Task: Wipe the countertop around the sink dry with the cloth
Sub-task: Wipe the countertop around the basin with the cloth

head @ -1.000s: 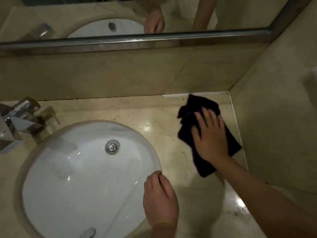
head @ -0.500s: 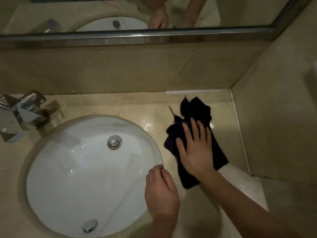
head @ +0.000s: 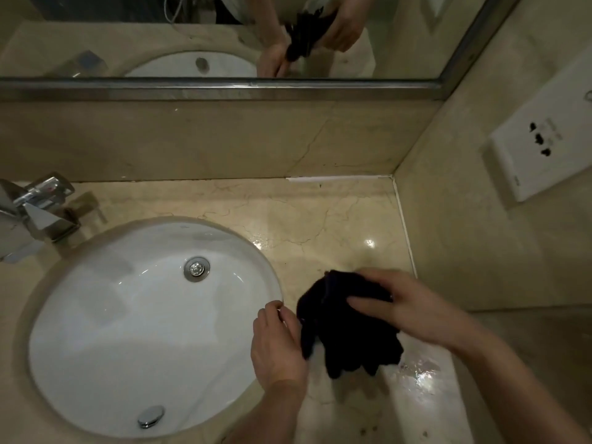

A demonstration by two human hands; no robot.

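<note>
A: Wiping is the step in hand: the right hand (head: pixel 413 310) has the dark cloth (head: pixel 347 328) bunched under its curled fingers, gripped on the countertop (head: pixel 320 219) right of the sink (head: pixel 144 315).

B: And the left hand (head: pixel 277 342)?

A: It rests curled on the rim, touching the cloth's edge; whether it pinches it, I cannot tell.

B: Next move?

A: Probably a pass over the wet patch (head: pixel 419 373) near the front edge.

B: Changes from 1 second ago?

A: Cloth was spread flat near the back corner; now it's gathered, nearer the front.
</note>
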